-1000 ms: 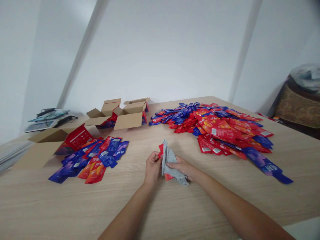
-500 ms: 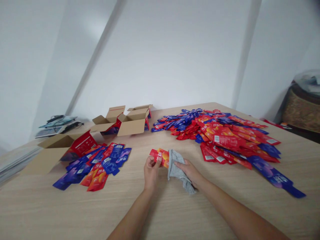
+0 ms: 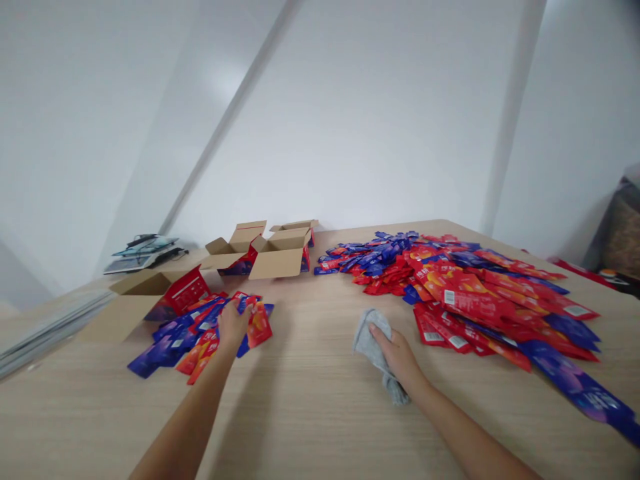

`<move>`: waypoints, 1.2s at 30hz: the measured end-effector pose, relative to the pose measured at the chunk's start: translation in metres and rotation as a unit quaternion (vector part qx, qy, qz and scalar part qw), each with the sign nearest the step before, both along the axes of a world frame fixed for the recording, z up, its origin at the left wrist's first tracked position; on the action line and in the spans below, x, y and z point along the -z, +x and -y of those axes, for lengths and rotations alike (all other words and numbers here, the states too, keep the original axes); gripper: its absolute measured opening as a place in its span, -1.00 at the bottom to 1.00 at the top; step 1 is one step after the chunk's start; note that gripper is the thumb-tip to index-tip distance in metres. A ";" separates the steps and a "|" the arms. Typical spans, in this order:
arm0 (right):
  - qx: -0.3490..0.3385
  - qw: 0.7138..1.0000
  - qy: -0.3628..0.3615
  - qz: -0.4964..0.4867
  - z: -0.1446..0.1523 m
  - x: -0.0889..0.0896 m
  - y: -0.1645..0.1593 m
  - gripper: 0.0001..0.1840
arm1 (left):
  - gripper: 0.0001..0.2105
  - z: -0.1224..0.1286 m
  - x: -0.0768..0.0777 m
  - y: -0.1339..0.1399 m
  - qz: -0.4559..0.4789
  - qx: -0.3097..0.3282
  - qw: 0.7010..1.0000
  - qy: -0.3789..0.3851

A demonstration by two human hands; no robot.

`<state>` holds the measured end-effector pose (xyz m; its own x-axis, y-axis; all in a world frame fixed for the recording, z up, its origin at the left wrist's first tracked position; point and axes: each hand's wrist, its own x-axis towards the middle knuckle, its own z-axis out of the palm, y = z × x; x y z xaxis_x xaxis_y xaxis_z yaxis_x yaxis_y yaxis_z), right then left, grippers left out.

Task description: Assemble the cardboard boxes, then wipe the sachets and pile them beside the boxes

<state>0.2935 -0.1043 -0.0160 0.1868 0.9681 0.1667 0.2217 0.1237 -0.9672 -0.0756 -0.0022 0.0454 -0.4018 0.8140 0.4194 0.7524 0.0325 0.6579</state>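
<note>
My left hand (image 3: pixel 233 325) is at the smaller pile of red and blue packets (image 3: pixel 173 347) on the left. Its fingers are closed at one end of a red packet with orange fruit printed on it (image 3: pixel 260 325), which lies over the pile's right side. My right hand (image 3: pixel 397 353) grips a crumpled grey cloth (image 3: pixel 371 340) just above the table, with the thumb on top and a loose end hanging below. To its right spreads a large heap of red and blue packets (image 3: pixel 460 293).
An open carton (image 3: pixel 117 313) stands beside the small pile. Further back are several more open cartons (image 3: pixel 280 260). Flat grey sheets (image 3: pixel 50 333) lie at the left edge, with a stack of flat items (image 3: pixel 143 253) behind. A long blue packet (image 3: pixel 575 387) lies at front right.
My left hand has carried the red packet out of the grey cloth and leftward onto the small pile. My right hand keeps the cloth, now without a packet in it. The view has shifted slightly.
</note>
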 end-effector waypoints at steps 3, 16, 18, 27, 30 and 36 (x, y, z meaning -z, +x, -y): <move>0.056 0.989 0.026 0.137 0.002 -0.004 0.002 -0.57 | -0.53 0.000 0.020 -0.003 -0.188 0.034 0.977 -0.095; -0.109 0.897 0.077 0.422 0.018 -0.009 -0.007 -0.47 | -0.43 0.009 0.052 -0.034 -0.431 0.092 0.883 -0.161; -0.156 0.892 0.063 0.420 0.019 -0.010 -0.010 -0.41 | -0.44 0.001 0.049 -0.014 -0.407 0.108 0.897 -0.136; -0.321 0.847 0.107 0.411 0.030 -0.024 -0.013 -0.39 | -0.73 -0.091 0.041 0.210 0.206 0.255 0.934 -0.142; -0.327 0.846 0.122 0.404 0.030 -0.026 -0.010 -0.49 | -0.79 -0.118 0.047 0.269 0.279 0.252 0.910 -0.177; -0.217 0.872 0.112 0.424 0.015 -0.020 0.002 -0.61 | -0.82 -0.132 0.052 0.307 0.403 0.240 0.860 -0.204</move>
<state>0.2960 -0.1188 0.0036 -0.4706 0.8428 0.2612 0.7310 0.5382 -0.4196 0.2312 0.1301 -0.0069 -0.0062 0.9804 -0.1968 0.0488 0.1968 0.9792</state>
